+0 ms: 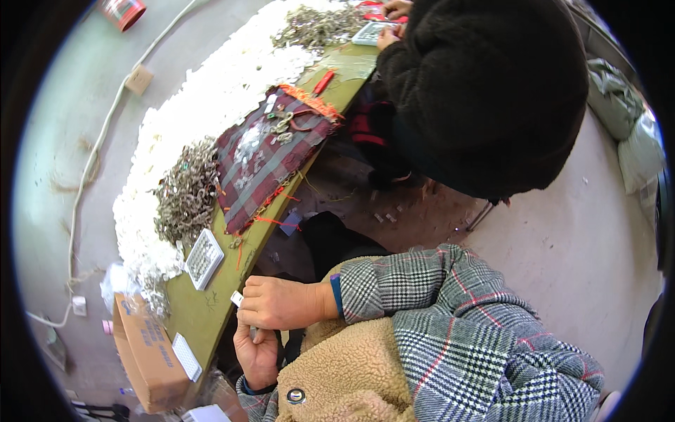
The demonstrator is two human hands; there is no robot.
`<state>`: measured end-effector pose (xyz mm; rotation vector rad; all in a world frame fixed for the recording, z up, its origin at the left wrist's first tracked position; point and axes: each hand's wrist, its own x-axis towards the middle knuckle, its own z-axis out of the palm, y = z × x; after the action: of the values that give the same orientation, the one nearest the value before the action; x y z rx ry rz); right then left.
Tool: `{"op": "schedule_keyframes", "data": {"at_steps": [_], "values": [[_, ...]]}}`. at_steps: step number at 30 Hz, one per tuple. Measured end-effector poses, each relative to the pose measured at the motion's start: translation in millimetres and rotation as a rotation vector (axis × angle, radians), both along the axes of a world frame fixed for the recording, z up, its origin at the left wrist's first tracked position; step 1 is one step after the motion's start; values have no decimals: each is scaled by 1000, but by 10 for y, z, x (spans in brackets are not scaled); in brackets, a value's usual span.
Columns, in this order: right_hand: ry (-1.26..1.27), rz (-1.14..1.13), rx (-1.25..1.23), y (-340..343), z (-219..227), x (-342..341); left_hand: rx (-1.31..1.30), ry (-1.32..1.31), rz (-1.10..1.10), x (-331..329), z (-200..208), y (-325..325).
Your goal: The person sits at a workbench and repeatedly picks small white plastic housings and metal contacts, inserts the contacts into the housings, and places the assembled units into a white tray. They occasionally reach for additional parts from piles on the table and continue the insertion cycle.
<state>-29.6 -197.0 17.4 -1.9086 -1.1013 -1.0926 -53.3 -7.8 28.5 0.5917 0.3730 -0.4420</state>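
My right hand [285,302] is closed, knuckles up, in front of me by the table's near edge. A small white flat piece [238,299] sticks out past its fingertips. Just below, my left hand [256,355] has its fingers curled up against the right one; the fingertips are partly hidden, and what they grip cannot be made out. On the table beside my hands lies a white tray [193,261] filled with rows of small pale pieces. A dark plaid cloth [246,186] farther up holds scattered small clear pieces and pliers [301,120] with red handles.
A heap of grey metal-like bits [186,190] and a long mound of white pieces [158,133] cover the green table [184,299]. An opened cardboard box [151,352] stands at lower left. A co-worker in a dark hood [492,91] works over another tray [370,33].
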Motion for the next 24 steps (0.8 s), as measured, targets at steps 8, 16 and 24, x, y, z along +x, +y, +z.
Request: {"op": "schedule_keyframes", "data": {"at_steps": [8, 16, 24], "values": [[194, 92, 283, 16, -178, -100, 10, -25, -60, 72, 69, -79], [615, 726, 528, -373, 556, -134, -37, -304, -222, 79, -3, -90], [222, 2044, 198, -224, 1414, -509, 107, -9, -72, 53, -111, 55]]}}
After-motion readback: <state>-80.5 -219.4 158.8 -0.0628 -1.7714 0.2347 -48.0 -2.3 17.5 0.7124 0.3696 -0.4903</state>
